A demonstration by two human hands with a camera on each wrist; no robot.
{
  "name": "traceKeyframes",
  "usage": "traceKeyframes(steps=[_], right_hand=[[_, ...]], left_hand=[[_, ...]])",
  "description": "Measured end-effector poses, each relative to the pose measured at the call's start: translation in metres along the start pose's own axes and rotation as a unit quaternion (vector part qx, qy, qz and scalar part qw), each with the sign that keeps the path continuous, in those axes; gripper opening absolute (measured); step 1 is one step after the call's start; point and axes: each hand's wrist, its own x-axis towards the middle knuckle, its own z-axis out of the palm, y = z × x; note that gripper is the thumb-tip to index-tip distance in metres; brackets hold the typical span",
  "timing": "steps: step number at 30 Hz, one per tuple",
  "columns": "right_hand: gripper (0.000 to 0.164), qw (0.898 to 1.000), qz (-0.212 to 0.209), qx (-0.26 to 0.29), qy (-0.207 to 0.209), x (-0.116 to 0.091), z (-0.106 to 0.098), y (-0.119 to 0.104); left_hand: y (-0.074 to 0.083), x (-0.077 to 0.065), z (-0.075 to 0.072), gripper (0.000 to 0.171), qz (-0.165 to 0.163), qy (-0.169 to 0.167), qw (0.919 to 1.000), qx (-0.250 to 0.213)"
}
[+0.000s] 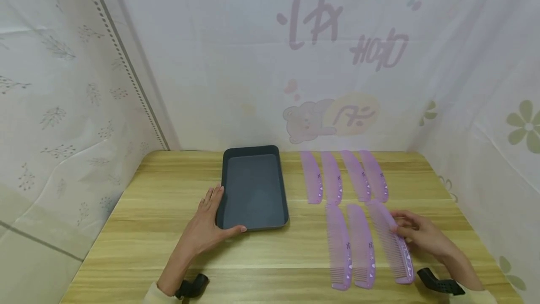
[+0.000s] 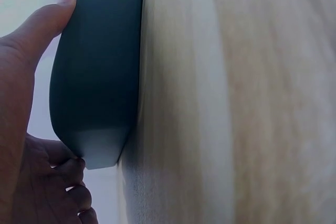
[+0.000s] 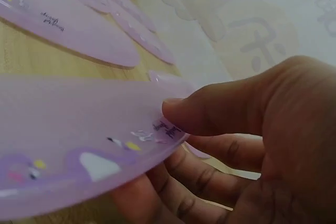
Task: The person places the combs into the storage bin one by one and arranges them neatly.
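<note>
My left hand (image 1: pixel 204 230) rests against the near left corner of a dark grey rectangular tray (image 1: pixel 253 191), its fingers along the left side and its thumb on the front rim. In the left wrist view, the thumb and fingertips touch the outer wall of the tray (image 2: pixel 97 72). At the right, my right hand (image 1: pixel 426 234) pinches a translucent purple comb (image 1: pixel 390 240) by its spine, thumb on top and fingers beneath. The right wrist view shows this comb (image 3: pixel 79 124) tilted, with small printed decorations along its spine. To its left lie two like combs (image 1: pixel 337 247).
Several more purple combs (image 1: pixel 333 177) lie in a row behind, to the right of the tray. All rest on a wood-grain table (image 1: pixel 168 182). A printed white cloth (image 1: pixel 232 60) hangs behind the table and along both sides. Each wrist wears a black strap mount (image 1: pixel 193 286).
</note>
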Motion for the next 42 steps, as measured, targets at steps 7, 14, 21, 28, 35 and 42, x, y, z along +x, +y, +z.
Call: traceKeyframes(steps=[7, 14, 21, 28, 35, 42], right_hand=[[0.056, 0.997, -0.056, 0.033, -0.042, -0.001, -0.010, 0.006], [0.055, 0.996, -0.062, 0.056, -0.019, 0.003, -0.003, -0.004], [0.056, 0.996, -0.070, 0.060, 0.020, 0.014, 0.005, -0.013], [0.054, 0.993, -0.093, 0.065, 0.033, 0.022, 0.009, -0.019], [0.056, 0.990, -0.106, 0.082, 0.032, 0.025, 0.017, -0.024], [0.058, 0.990, -0.101, 0.086, 0.038, 0.030, 0.026, -0.029]], left_hand=[[0.001, 0.005, 0.000, 0.130, 0.009, -0.006, 0.9999, -0.002], [0.001, 0.010, -0.004, 0.129, 0.009, -0.008, 0.9999, 0.002], [0.001, 0.014, -0.005, 0.130, 0.004, -0.010, 0.9999, 0.003], [0.002, 0.012, -0.005, 0.131, -0.001, -0.013, 0.9999, -0.001], [0.001, 0.008, -0.004, 0.130, -0.008, -0.019, 0.9998, -0.002], [0.001, 0.004, -0.002, 0.130, -0.011, -0.021, 0.9997, 0.001]])
